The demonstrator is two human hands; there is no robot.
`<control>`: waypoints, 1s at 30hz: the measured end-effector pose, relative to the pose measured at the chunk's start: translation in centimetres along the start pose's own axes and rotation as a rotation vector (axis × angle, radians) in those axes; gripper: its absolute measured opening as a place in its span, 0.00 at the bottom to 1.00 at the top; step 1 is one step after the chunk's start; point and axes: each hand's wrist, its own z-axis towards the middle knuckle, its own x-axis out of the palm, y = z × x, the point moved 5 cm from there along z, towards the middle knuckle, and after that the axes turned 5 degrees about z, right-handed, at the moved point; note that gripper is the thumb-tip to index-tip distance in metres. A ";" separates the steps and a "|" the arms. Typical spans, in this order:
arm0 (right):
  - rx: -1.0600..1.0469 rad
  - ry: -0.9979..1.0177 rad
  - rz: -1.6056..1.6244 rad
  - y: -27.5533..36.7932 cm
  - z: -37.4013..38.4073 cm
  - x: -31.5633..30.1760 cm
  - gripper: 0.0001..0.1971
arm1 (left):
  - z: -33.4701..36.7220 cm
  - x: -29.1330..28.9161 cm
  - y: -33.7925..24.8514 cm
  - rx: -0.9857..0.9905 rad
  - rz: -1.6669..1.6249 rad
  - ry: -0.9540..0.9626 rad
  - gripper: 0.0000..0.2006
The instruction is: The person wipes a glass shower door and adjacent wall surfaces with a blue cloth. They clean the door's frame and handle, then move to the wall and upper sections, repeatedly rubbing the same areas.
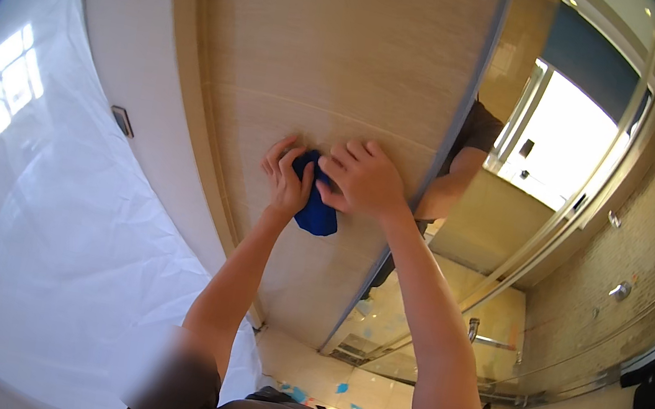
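Note:
In front of me, a dark blue cloth-like piece [317,216] hangs against a beige tiled wall [325,52]. My left hand [289,180] grips its left side with curled fingers. On the other side, my right hand [367,180] has its thumb and forefinger closed at the upper right edge, while its other fingers bend near the tile. The lower part of the blue piece droops below both hands. Whether it is fabric or thin plastic, I cannot tell.
White plastic sheeting [83,253] hangs on the left beside a pale door edge [129,31]. A mirror-like panel [464,199] stands close to my right arm. Further right are glass shower rails [543,262] and a metal knob [620,291]. Blue scraps [342,389] dot the floor.

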 end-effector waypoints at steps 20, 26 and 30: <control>0.241 -0.051 -0.064 -1.5 6.1 -2.3 0.22 | 8.8 -2.9 7.3 -0.161 -0.033 -0.012 0.30; 0.312 -0.224 -0.458 -2.1 4.7 -1.7 0.22 | 11.6 -2.8 8.8 -0.254 -0.095 -0.015 0.30; 0.338 -0.215 -0.484 -2.1 4.6 -1.5 0.22 | 6.9 -2.0 7.7 -0.179 -0.027 -0.004 0.31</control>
